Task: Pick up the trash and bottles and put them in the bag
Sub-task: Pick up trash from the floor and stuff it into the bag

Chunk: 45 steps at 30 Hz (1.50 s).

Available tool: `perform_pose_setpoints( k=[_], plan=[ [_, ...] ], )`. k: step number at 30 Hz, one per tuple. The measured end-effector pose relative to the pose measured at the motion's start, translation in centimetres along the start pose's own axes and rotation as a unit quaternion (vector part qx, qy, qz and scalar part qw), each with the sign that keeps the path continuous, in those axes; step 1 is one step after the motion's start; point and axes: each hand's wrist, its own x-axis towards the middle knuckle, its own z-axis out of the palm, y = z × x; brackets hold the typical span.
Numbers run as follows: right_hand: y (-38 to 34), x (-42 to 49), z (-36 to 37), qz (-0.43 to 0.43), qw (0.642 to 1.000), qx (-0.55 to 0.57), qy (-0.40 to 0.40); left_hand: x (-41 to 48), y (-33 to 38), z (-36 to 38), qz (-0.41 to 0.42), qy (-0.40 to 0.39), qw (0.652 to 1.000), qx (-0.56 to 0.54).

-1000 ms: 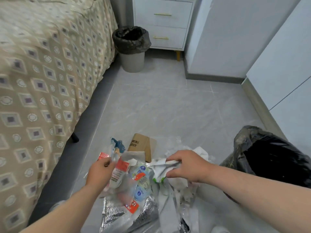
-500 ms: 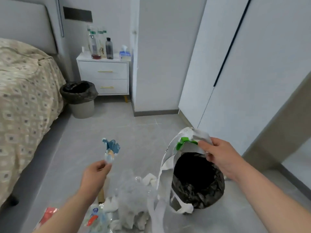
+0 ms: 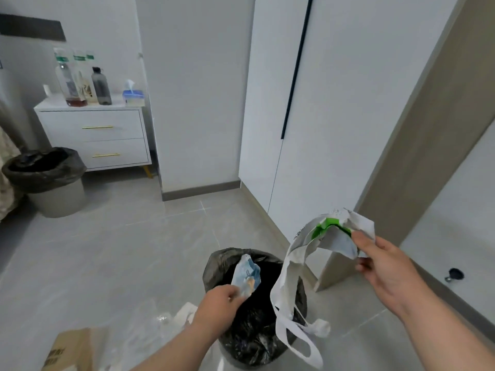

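Both hands are seen well apart and each is occupied: the left hand point(image 3: 219, 298) is pinched on a crumpled blue wrapper point(image 3: 247, 274), and the right hand point(image 3: 385, 266) is closed on the bunched top of a white bag point(image 3: 332, 241) with green print. The wrapper is held directly over the open mouth of the black bag point(image 3: 213, 266), which stands on the floor point(image 3: 120, 250) just ahead of the left forearm, so this hand is judged the nearer, and a plain release should be enough for that piece. The white bag is held higher and off to the right; it hangs long and limp, its long axis running nearly straight down, with the lower loops draped against the black bag's right outer wall, not inside the mouth. It is judged that the right hand must be brought leftward over the opening before anything is let go, or the loops may be left trailing outside. More trash is seen on the floor at lower left: a brown box point(image 3: 69, 349) and some clear plastic point(image 3: 163, 321).
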Motion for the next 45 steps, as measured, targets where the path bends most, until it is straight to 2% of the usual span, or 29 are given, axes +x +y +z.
perform_pose_setpoints(
  k=[2, 6, 9, 12, 17, 22, 24, 26, 27, 30, 32, 34, 39, 41, 45],
  plan=[
    [0.1, 0.2, 0.0, 0.001, 1.000, -0.002, 0.018, 0.9, -0.6, 1.2, -0.014, -0.008, 0.998, 0.057],
    [0.7, 1.3, 0.3, 0.018, 0.998, 0.010, 0.063, 1.2, -3.8, 2.1, -0.050, 0.024, 0.983, 0.177],
    [1.9, 2.3, 1.0, 0.015, 0.996, 0.000, 0.093, 1.1, -5.8, 2.0, -0.067, -0.033, 0.989, 0.125],
    [2.9, 3.3, 2.6, 0.008, 0.994, -0.015, 0.111, 1.2, -6.8, 2.1, -0.055, -0.052, 0.994, 0.081],
    [5.8, 4.0, 6.5, -0.028, 0.992, -0.108, 0.052, 1.1, -8.0, 2.1, -0.029, -0.056, 0.996, 0.070],
    [10.9, 3.8, 9.1, -0.056, 0.956, -0.288, -0.030, 1.2, -8.1, 1.9, -0.021, -0.051, 0.997, 0.059],
    [12.9, 3.4, 9.9, -0.090, 0.922, -0.372, -0.064, 1.2, -8.2, 2.0, -0.027, -0.049, 0.997, 0.051],
    [15.2, 3.2, 10.6, -0.126, 0.865, -0.471, -0.118, 1.3, -8.5, 2.1, -0.033, -0.049, 0.997, 0.042],
    [16.3, 3.1, 10.8, -0.112, 0.836, -0.514, -0.156, 1.2, -8.5, 2.1, -0.034, -0.051, 0.997, 0.040],
    [19.3, 3.5, 10.9, -0.003, 0.731, -0.617, -0.291, 1.2, -8.7, 2.1, -0.034, -0.057, 0.997, 0.040],
    [20.0, 3.5, 10.8, 0.045, 0.691, -0.636, -0.340, 1.2, -8.6, 2.0, -0.033, -0.060, 0.997, 0.041],
    [19.9, 3.4, 10.8, 0.038, 0.691, -0.637, -0.339, 1.1, -8.5, 2.0, -0.031, -0.063, 0.997, 0.044],
    [18.2, 3.5, 12.5, 0.013, 0.739, -0.599, -0.309, 0.8, -7.9, 1.2, -0.039, -0.085, 0.991, 0.095],
    [16.9, 2.9, 14.0, -0.011, 0.756, -0.579, -0.305, -0.1, -8.0, -0.1, -0.044, -0.093, 0.991, 0.081],
    [14.0, 0.6, 17.5, -0.053, 0.786, -0.534, -0.307, -3.8, -9.7, -4.7, -0.040, -0.044, 0.997, 0.045]
  ],
)
